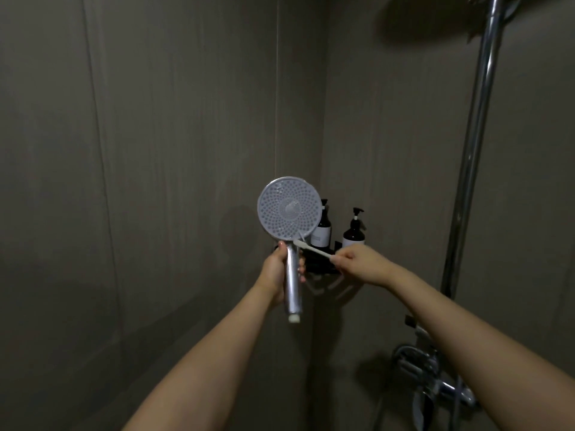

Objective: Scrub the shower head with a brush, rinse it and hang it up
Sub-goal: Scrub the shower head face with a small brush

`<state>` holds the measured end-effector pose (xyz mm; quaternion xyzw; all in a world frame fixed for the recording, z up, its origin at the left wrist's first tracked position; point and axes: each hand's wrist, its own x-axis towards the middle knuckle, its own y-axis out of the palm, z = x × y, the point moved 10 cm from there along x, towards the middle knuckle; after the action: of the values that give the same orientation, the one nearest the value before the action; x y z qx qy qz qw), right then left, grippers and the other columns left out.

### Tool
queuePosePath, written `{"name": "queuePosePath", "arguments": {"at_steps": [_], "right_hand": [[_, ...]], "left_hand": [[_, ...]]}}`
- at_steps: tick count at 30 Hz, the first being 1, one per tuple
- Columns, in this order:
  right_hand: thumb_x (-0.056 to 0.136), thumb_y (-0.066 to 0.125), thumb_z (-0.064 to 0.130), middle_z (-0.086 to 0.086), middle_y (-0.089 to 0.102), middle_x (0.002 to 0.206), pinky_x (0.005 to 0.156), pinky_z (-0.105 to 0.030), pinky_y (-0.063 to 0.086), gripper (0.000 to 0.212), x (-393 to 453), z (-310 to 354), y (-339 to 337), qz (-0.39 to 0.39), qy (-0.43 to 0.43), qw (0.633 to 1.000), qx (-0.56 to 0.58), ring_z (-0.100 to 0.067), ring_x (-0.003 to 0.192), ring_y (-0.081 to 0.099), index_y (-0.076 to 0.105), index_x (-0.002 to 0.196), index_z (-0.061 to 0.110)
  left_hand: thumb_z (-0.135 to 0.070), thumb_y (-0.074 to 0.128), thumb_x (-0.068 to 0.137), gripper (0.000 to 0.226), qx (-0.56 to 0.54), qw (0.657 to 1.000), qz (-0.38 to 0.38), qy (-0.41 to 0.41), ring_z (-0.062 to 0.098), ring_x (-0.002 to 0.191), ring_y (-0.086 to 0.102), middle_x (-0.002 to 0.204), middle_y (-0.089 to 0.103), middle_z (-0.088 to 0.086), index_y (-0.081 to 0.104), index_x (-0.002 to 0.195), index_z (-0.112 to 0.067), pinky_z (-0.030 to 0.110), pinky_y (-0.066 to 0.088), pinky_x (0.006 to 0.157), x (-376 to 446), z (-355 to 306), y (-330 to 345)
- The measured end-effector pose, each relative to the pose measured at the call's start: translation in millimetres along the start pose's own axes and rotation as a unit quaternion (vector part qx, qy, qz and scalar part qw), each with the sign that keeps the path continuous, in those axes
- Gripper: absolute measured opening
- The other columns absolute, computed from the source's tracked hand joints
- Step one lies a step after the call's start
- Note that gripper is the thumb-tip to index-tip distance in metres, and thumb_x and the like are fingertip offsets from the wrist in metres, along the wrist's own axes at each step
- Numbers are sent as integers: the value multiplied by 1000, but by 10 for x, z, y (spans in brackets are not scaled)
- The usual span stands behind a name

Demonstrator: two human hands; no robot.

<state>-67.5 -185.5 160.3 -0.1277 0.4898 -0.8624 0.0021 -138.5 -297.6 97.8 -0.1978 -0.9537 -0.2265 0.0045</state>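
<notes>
The left hand point(277, 269) is wrapped around the chrome handle of the shower head point(289, 209), holding it upright out in front of the corner of the stall, with the round nozzle face turned toward the camera. The right hand point(357, 259) pinches the far end of a slim white brush point(314, 248), which looks like a toothbrush, between fingertips and thumb. Its bristle end sits against the lower edge of the face, just where the disc meets the handle.

Judging by this, the scrubbing step is under way. The brush is working the bottom rim, and the light is too dim to tell whether the nozzles across the rest of the face are already clean or whether any foam lies on them. No water is running that can be seen, so rinsing appears not yet done, and the shower head is plainly not hung up, since it is in the hand and no hose shows at the bottom of the handle.

Behind the hands, a dark corner shelf point(323, 269) carries two pump bottles point(353, 233). A chrome riser pipe point(476, 144) runs up the right wall to a large overhead shower point(441, 17), and the tap point(432, 371) sits low on the right. What is left, then, is finishing the face, rinsing at the tap, and returning the shower head to its holder, which is not clearly in view.
</notes>
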Motion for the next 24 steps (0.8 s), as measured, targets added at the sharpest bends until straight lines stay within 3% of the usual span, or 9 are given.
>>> {"name": "queuePosePath", "arguments": {"at_steps": [4,5,8,9,11,13,20,24], "right_hand": [[94,49,26,8,43,44,40,-20,27,39,-217,-237,420,213,77,974,-2,-7,36,34,54,56,21],[95,48,27,7,43,46,42,-21,27,39,-211,-235,393,205,67,977,9,-7,38,34,55,57,21],[95,48,28,8,45,51,46,-16,32,39,-85,-135,97,52,17,998,10,-2,41,38,53,57,24],[95,48,28,8,45,52,46,-15,33,37,-100,-125,155,75,26,997,-2,-1,41,39,53,59,24],[94,50,30,8,44,47,40,-15,30,35,-251,-199,471,224,87,970,-28,-4,38,36,55,61,21],[93,50,32,9,42,42,36,-15,26,36,-392,-237,624,309,122,943,-40,-5,34,33,57,60,19],[89,56,33,5,45,49,40,-19,25,35,-339,-195,495,270,120,947,-129,-8,39,34,60,57,20],[90,56,32,9,48,38,43,-18,29,32,-301,-77,505,247,94,955,-131,-3,36,36,60,59,21]], "left_hand": [[-41,26,99,45,-3,1000,-3,7,9,42,53,50,56,-1,54,82,-9,19,46,45,3,-1,-27],[-41,27,99,45,-6,1000,-6,7,10,43,53,52,56,0,54,83,-9,19,47,46,-3,1,-36],[-41,29,98,42,3,999,-32,7,15,53,55,64,57,5,55,90,-9,23,48,48,0,20,-67],[-42,29,98,42,0,999,-31,7,15,54,54,66,56,5,54,92,-9,23,48,48,-11,23,-49],[-42,28,98,42,-8,1000,-20,7,12,49,53,62,55,3,53,92,-9,22,47,48,-18,20,-8],[-41,29,98,41,-4,1000,-18,11,10,44,53,56,56,1,53,91,-9,20,46,46,-18,0,4],[-43,27,99,42,8,1000,-17,19,8,40,50,50,55,0,52,90,-11,18,43,42,-18,-7,25],[-44,28,99,44,5,999,-30,25,8,38,49,47,53,0,53,85,-11,18,42,40,-21,-19,-18]]}}
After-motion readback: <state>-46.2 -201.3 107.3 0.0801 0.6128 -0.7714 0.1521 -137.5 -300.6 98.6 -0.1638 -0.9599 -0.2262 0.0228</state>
